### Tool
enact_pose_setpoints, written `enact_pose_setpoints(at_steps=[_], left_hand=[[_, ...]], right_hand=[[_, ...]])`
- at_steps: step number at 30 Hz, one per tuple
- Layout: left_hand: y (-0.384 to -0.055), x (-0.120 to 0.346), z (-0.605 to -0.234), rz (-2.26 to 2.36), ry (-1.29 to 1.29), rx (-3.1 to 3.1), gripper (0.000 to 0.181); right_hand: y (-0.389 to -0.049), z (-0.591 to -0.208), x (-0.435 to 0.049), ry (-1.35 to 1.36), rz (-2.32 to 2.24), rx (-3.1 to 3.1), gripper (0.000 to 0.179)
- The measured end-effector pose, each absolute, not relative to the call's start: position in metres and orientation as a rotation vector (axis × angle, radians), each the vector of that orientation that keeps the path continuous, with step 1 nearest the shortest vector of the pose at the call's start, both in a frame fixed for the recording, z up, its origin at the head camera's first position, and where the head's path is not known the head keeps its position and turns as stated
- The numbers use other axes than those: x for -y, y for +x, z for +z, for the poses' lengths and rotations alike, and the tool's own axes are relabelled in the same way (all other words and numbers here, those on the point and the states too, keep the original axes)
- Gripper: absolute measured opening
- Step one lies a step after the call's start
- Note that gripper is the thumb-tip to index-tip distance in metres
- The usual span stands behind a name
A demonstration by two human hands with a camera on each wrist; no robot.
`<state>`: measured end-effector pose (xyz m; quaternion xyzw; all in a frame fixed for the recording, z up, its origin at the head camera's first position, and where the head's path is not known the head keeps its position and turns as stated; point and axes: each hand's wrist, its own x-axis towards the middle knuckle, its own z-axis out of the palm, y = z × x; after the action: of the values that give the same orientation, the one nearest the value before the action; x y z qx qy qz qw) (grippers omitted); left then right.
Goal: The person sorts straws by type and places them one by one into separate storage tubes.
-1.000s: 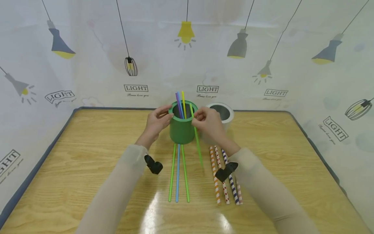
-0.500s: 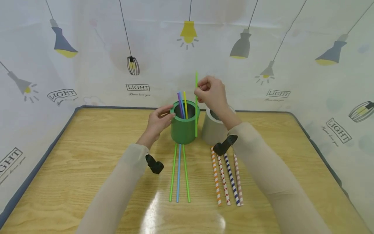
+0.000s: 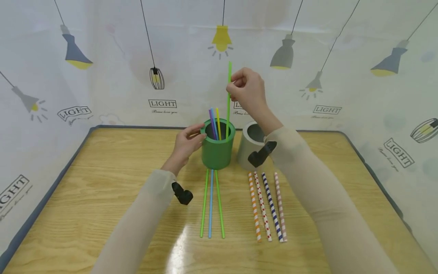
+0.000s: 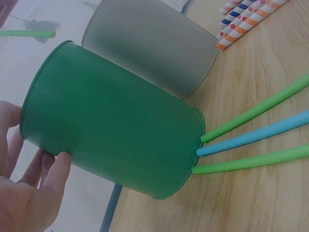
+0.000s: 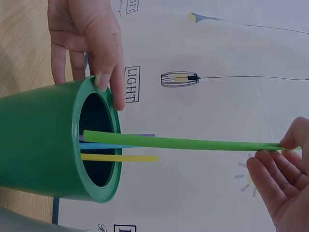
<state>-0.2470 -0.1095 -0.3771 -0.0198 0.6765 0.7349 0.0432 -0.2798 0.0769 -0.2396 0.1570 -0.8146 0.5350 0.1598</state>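
My right hand (image 3: 249, 87) pinches a light green drinking straw (image 3: 228, 110) near its upper end. The straw stands almost upright, its lower end at the mouth of a green cup (image 3: 216, 152). Purple (image 3: 211, 120), blue (image 3: 213, 118) and yellow (image 3: 218, 118) straws lean inside this cup, tops above the rim. My left hand (image 3: 186, 144) rests its thumb and relaxed fingers against the cup's left side at the rim; in the left wrist view fingertips (image 4: 63, 162) touch the wall. Two green straws and a blue straw (image 3: 211, 205) lie in front of the cup.
A grey-white cup (image 3: 253, 148) stands right of the green one, partly behind my right wrist. Several patterned paper straws (image 3: 270, 205), striped and dotted, lie in front of it. The wooden table (image 3: 137, 213) ends at a wall sheet printed with lamps.
My right hand has risen with the green straw, from beside the green cup to above it; the straw now stands upright over the mouth. My left hand stays at the rim.
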Motion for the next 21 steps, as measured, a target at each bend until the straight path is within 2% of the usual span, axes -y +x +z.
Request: enact_pose_setpoints(at_steps=[9,21], left_hand=[[-0.247,0.110,-0.378,2.243,-0.058,-2.076,0.040],[-0.248,0.110,-0.379,2.226,-0.051,-2.092,0.040]], right_hand=[[-0.289,-0.241,-0.072,0.457,1.545,2.311,0.014],[-0.301,-0.287,-0.080,0.426,1.510,2.638,0.013]])
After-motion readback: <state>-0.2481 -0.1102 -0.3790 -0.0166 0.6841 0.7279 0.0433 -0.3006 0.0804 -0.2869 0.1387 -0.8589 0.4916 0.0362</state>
